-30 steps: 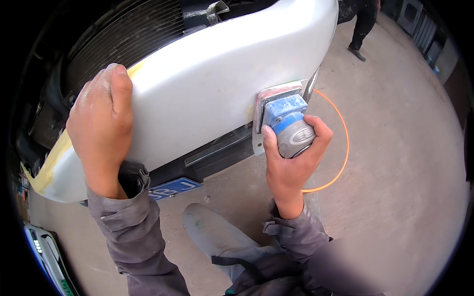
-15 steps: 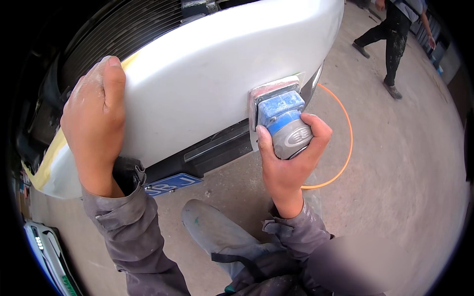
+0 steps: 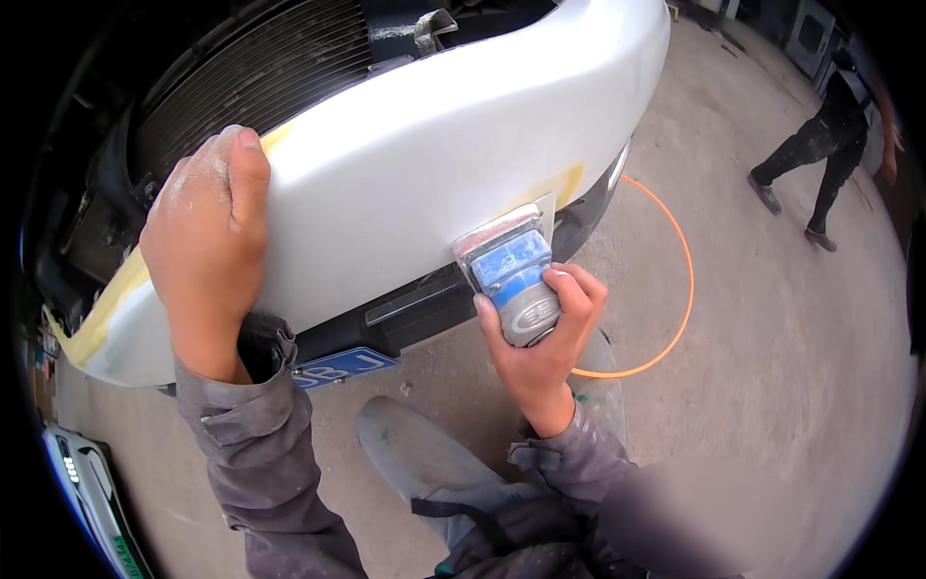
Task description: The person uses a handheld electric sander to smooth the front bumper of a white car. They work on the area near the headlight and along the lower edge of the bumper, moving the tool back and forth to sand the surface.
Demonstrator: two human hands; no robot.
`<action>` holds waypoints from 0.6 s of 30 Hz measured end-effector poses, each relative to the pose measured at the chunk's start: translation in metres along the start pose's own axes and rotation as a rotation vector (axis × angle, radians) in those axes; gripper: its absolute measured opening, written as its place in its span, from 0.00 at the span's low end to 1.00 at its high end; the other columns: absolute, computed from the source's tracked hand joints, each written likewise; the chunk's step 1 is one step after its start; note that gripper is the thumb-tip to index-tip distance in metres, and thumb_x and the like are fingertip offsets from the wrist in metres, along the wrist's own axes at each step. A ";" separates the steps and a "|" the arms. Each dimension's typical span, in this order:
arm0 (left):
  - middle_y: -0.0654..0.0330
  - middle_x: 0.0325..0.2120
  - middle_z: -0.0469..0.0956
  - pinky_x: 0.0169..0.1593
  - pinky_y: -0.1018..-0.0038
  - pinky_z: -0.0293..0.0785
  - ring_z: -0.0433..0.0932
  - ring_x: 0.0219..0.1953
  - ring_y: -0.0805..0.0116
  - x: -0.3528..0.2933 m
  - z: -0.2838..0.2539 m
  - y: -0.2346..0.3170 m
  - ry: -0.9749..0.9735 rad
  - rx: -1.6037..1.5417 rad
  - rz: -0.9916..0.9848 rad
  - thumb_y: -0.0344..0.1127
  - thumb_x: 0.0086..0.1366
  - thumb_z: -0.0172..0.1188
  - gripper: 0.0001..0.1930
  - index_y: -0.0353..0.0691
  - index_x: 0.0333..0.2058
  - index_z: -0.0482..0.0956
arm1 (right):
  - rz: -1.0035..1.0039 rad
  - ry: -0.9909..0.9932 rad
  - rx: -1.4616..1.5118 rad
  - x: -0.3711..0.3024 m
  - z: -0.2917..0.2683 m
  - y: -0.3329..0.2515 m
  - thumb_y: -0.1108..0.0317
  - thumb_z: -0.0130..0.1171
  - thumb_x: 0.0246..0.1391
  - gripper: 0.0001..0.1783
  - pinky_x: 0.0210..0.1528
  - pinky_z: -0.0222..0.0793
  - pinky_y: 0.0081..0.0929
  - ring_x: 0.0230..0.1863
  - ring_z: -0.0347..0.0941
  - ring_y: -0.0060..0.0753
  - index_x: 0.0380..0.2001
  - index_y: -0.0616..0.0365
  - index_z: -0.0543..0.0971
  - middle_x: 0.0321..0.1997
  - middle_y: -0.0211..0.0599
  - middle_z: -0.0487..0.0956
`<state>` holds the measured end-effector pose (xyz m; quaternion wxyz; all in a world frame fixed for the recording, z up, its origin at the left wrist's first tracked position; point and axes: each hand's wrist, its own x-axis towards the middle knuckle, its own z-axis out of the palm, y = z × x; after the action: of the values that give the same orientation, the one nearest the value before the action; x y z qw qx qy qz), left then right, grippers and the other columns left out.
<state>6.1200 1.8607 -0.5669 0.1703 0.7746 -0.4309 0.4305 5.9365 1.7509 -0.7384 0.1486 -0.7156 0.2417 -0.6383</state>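
Note:
A white car bumper (image 3: pixel 405 183) spans the upper middle, with yellowish areas along its upper left edge and near its lower right. My left hand (image 3: pixel 207 251), dusty with white powder, is closed over the bumper's upper edge at the left; its fingertips are mostly hidden. In my right hand (image 3: pixel 545 352) is a blue and grey power sander (image 3: pixel 514 268), its dusty rectangular pad against the lower right part of the bumper. Thumb and fingers wrap round the sander's grey rounded body.
An orange hose (image 3: pixel 692 270) loops over the concrete floor on the right. Behind the bumper is a finned radiator (image 3: pixel 256 87). Below it hangs a blue licence plate (image 3: pixel 347 368). Another person (image 3: pixel 825 145) walks at the far right. Another car part (image 3: pixel 96 492) shows at lower left.
The sander and my right hand have moved left and slightly down along the bumper, uncovering a yellowish patch. My left hand keeps its hold. The other person has moved farther right.

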 end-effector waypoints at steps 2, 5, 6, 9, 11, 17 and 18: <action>0.53 0.35 0.82 0.46 0.65 0.74 0.80 0.40 0.53 0.000 0.001 -0.001 0.018 0.025 0.015 0.47 0.70 0.44 0.20 0.40 0.38 0.83 | -0.040 0.014 0.024 0.011 0.000 -0.004 0.68 0.77 0.35 0.39 0.39 0.70 0.36 0.42 0.69 0.47 0.50 0.58 0.67 0.46 0.49 0.67; 0.53 0.36 0.82 0.46 0.65 0.74 0.80 0.40 0.53 -0.002 0.006 -0.007 0.048 0.059 0.035 0.47 0.70 0.44 0.20 0.40 0.39 0.83 | -0.041 0.000 0.055 0.022 0.000 -0.010 0.70 0.77 0.34 0.39 0.45 0.66 0.36 0.45 0.66 0.45 0.50 0.57 0.65 0.47 0.47 0.66; 0.53 0.36 0.82 0.47 0.65 0.73 0.80 0.40 0.53 -0.002 0.004 -0.006 0.050 0.058 0.020 0.47 0.70 0.44 0.20 0.40 0.39 0.83 | -0.040 -0.004 0.067 0.024 0.000 -0.011 0.70 0.76 0.34 0.39 0.48 0.64 0.36 0.47 0.65 0.44 0.50 0.57 0.64 0.47 0.47 0.66; 0.52 0.36 0.82 0.47 0.65 0.73 0.79 0.41 0.53 0.000 0.001 -0.001 0.019 0.035 -0.013 0.47 0.71 0.44 0.21 0.39 0.39 0.83 | -0.050 0.058 0.044 0.009 0.005 0.001 0.67 0.78 0.34 0.39 0.37 0.70 0.35 0.41 0.70 0.46 0.50 0.57 0.67 0.46 0.49 0.67; 0.52 0.36 0.82 0.47 0.64 0.73 0.79 0.41 0.53 0.001 0.000 0.001 0.006 0.020 -0.012 0.46 0.71 0.44 0.21 0.39 0.39 0.82 | -0.043 0.054 0.037 0.001 0.006 0.004 0.67 0.78 0.34 0.39 0.37 0.71 0.35 0.40 0.71 0.46 0.50 0.57 0.66 0.47 0.49 0.67; 0.52 0.37 0.82 0.48 0.64 0.73 0.80 0.41 0.53 -0.001 0.002 -0.003 0.022 0.028 -0.014 0.46 0.71 0.45 0.20 0.38 0.40 0.82 | -0.037 0.048 0.083 0.017 0.001 0.004 0.68 0.77 0.37 0.38 0.39 0.70 0.36 0.42 0.70 0.46 0.50 0.57 0.66 0.47 0.49 0.66; 0.52 0.37 0.82 0.48 0.64 0.73 0.80 0.41 0.53 -0.002 0.002 -0.005 0.036 0.035 -0.010 0.46 0.71 0.45 0.20 0.38 0.40 0.82 | -0.032 0.057 0.096 0.024 -0.002 0.007 0.68 0.76 0.37 0.37 0.41 0.69 0.36 0.43 0.70 0.46 0.50 0.58 0.66 0.47 0.48 0.66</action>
<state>6.1241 1.8632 -0.5687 0.1662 0.7718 -0.4163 0.4509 5.9355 1.7328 -0.7216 0.1656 -0.6928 0.2033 -0.6718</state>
